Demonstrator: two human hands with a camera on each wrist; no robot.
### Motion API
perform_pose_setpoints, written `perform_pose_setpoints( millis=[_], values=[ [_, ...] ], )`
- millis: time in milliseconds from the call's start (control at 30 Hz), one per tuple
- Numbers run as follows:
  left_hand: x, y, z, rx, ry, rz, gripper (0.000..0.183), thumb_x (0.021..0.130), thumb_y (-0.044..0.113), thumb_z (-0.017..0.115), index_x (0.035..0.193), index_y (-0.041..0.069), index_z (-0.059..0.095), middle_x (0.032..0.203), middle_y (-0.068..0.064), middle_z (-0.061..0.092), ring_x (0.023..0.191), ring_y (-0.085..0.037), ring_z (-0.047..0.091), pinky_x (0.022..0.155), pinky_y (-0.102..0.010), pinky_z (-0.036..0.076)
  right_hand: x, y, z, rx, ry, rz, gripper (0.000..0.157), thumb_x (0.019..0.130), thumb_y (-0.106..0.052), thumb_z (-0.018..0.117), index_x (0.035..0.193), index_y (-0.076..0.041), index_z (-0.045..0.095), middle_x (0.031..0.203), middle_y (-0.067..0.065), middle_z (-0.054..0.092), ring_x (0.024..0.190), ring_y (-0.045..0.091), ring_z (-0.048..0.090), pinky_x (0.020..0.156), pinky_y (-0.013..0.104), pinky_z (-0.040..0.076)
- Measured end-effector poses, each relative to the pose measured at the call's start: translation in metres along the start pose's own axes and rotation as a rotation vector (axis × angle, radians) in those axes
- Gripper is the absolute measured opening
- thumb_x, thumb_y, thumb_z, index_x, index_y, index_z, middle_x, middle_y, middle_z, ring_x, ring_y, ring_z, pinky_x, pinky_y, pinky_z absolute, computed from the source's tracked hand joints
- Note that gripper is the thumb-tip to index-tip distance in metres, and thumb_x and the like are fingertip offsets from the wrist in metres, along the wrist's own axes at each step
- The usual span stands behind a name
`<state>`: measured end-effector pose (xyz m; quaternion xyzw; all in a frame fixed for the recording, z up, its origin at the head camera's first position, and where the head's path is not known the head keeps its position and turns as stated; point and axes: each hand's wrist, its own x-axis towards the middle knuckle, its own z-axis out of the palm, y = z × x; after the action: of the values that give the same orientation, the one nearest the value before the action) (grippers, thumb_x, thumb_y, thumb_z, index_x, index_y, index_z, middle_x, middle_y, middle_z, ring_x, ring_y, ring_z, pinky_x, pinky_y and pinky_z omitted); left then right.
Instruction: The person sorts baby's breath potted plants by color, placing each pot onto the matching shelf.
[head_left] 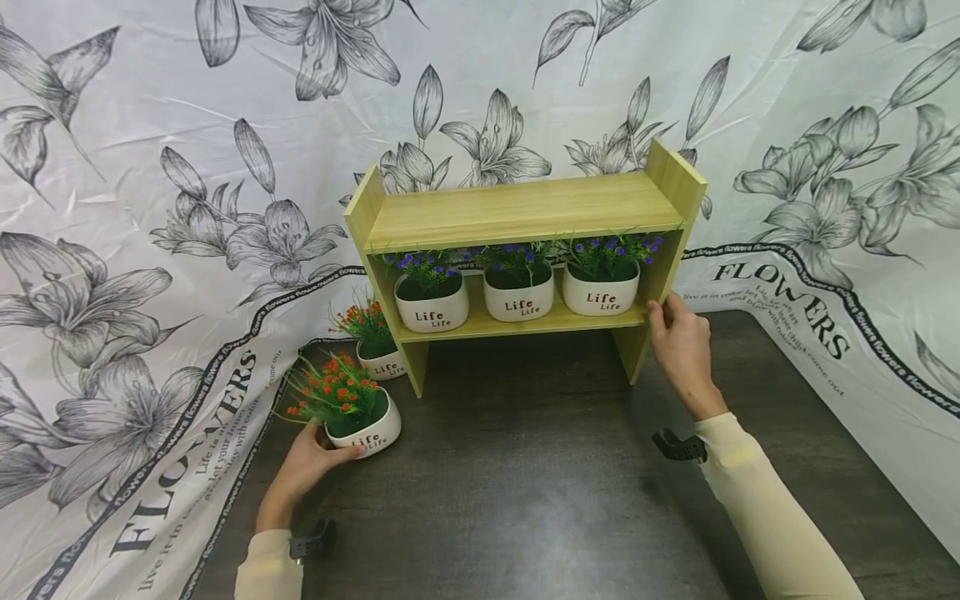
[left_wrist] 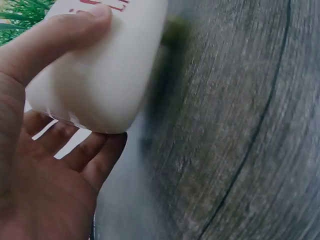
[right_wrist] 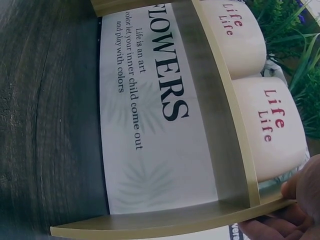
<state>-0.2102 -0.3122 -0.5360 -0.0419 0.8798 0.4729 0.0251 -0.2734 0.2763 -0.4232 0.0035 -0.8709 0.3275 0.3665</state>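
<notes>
At the left of the head view, my left hand [head_left: 306, 467] grips a white flowerpot [head_left: 378, 429] with red flowers, thumb on its printed front. In the left wrist view the pot [left_wrist: 107, 70] is tilted, with fingers curled under its base. My right hand [head_left: 684, 346] pinches the right side panel of a light wooden shelf [head_left: 525, 204]; the right wrist view has the thumb over that panel's edge [right_wrist: 175, 230]. On the shelf's middle board stand three white pots with purple flowers: a left pot [head_left: 432, 307], a middle pot [head_left: 519, 296] and a right pot [head_left: 602, 288].
Another red-flowered pot [head_left: 384, 364] stands beside the shelf's left leg, behind the held one. The dark wooden table [head_left: 517, 475] reaches toward me. A white cloth printed with flowers [head_left: 187, 100] hangs behind and along both sides.
</notes>
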Motion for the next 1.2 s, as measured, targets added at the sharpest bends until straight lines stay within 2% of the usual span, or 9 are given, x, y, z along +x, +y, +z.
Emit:
perform_pose_setpoints(
  millis=[133,267,367,467,567,733,833,1067,1200],
  values=[
    [-0.003,0.007,-0.001,0.023,0.024,0.016,0.098,0.085,0.035,0.093,0.160,0.005,0.039,0.151,-0.024,0.058,0.135,-0.036,0.060,0.103,-0.036,0.054,0.000,0.000,0.000,-0.003,-0.002,0.001,0.024,0.110,-0.017,0.060,0.099,0.003,0.067,0.071,0.020,0.068,0.057,0.032,0.058,0.052,0.033,0.039],
    [-0.008,0.020,-0.004,0.010,0.038,0.038,0.101,0.087,0.035,0.091,0.164,0.005,0.033,0.157,-0.025,0.052,0.146,-0.042,0.052,0.115,-0.051,0.048,0.001,0.000,0.000,-0.006,-0.002,0.004,0.023,0.110,-0.016,0.061,0.097,0.003,0.066,0.069,0.019,0.066,0.055,0.030,0.055,0.051,0.032,0.038],
    [-0.012,0.031,-0.006,-0.004,0.046,0.059,0.102,0.088,0.033,0.091,0.166,0.006,0.031,0.159,-0.024,0.050,0.150,-0.042,0.048,0.116,-0.038,0.047,0.001,0.000,0.000,-0.005,-0.002,0.006,0.023,0.110,-0.016,0.061,0.097,0.002,0.067,0.070,0.019,0.067,0.056,0.030,0.056,0.051,0.031,0.038],
    [-0.016,0.042,-0.008,-0.011,0.068,0.095,0.099,0.087,0.031,0.091,0.164,0.006,0.035,0.158,-0.024,0.052,0.149,-0.041,0.048,0.106,-0.015,0.045,0.001,0.000,0.000,-0.003,-0.005,0.005,0.023,0.110,-0.016,0.061,0.099,0.003,0.068,0.072,0.020,0.069,0.057,0.033,0.060,0.051,0.032,0.040],
    [-0.021,0.055,-0.009,-0.022,0.098,0.145,0.094,0.085,0.027,0.093,0.161,0.006,0.040,0.153,-0.021,0.057,0.143,-0.035,0.053,0.096,-0.004,0.040,0.001,0.000,0.000,-0.002,-0.009,0.001,0.023,0.110,-0.016,0.060,0.101,0.004,0.068,0.075,0.021,0.070,0.059,0.035,0.063,0.052,0.034,0.042],
    [-0.031,0.079,-0.010,-0.038,0.144,0.220,0.089,0.083,0.023,0.093,0.158,0.009,0.047,0.144,-0.015,0.063,0.126,-0.010,0.057,0.095,-0.006,0.042,0.001,0.000,-0.001,-0.003,-0.012,-0.002,0.023,0.110,-0.016,0.060,0.101,0.004,0.068,0.073,0.021,0.068,0.059,0.034,0.061,0.052,0.033,0.041],
    [-0.034,0.092,-0.009,-0.095,0.156,0.278,0.084,0.083,0.016,0.092,0.156,0.008,0.050,0.135,-0.011,0.065,0.115,-0.002,0.060,0.092,-0.009,0.049,0.001,0.000,-0.002,-0.005,-0.011,-0.003,0.023,0.110,-0.015,0.060,0.100,0.004,0.067,0.071,0.020,0.066,0.057,0.033,0.058,0.051,0.031,0.039],
    [-0.040,0.118,-0.006,-0.232,0.198,0.368,0.075,0.081,0.003,0.090,0.148,0.005,0.057,0.117,0.008,0.070,0.101,-0.008,0.068,0.081,-0.017,0.058,0.001,-0.001,-0.002,-0.002,-0.018,-0.001,0.024,0.111,-0.016,0.059,0.099,0.004,0.066,0.071,0.020,0.066,0.057,0.032,0.058,0.050,0.030,0.039],
    [-0.041,0.135,-0.002,-0.294,0.218,0.419,0.074,0.078,-0.004,0.088,0.146,0.004,0.059,0.116,0.007,0.071,0.100,-0.010,0.069,0.080,-0.018,0.059,0.000,-0.001,-0.002,-0.001,-0.020,-0.001,0.024,0.111,-0.017,0.059,0.098,0.003,0.065,0.070,0.019,0.065,0.056,0.031,0.056,0.050,0.030,0.038]
  ],
)
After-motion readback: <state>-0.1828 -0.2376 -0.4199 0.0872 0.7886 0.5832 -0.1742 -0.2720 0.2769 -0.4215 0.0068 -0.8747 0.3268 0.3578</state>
